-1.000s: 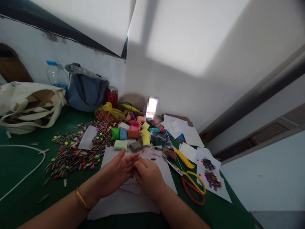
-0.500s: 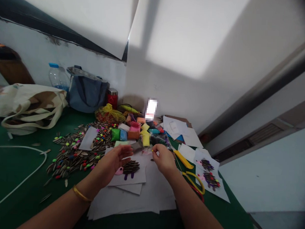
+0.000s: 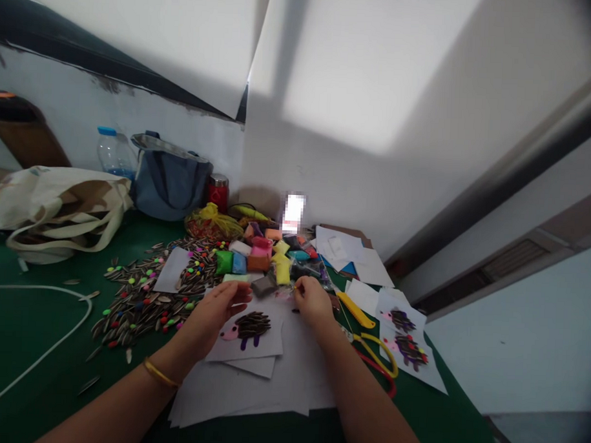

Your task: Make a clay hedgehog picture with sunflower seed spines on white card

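My left hand (image 3: 218,312) hovers at the left edge of a hedgehog picture (image 3: 253,325), its fingers apart and holding nothing. The hedgehog has a pink face, purple legs and a back of striped sunflower seeds, and its card lies on a stack of white paper (image 3: 300,370). To the right of the picture, my right hand (image 3: 316,305) is closed in a pinch. A tiny yellowish bit shows at its fingertips, too small to name. Packs of coloured modelling clay (image 3: 258,263) lie just beyond both hands, with a grey pack (image 3: 264,286) nearest.
Sunflower seeds mixed with coloured ones (image 3: 142,313) spread at the left. A yellow utility knife (image 3: 356,309), scissors (image 3: 375,353) and finished hedgehog cards (image 3: 406,348) lie at the right. Bags (image 3: 171,181), a bottle (image 3: 114,154) and a lit phone (image 3: 293,212) stand at the back.
My left hand has drawn slightly left, so the hedgehog's pink face shows more fully. The right hand stays pinched in nearly the same place, turned slightly.
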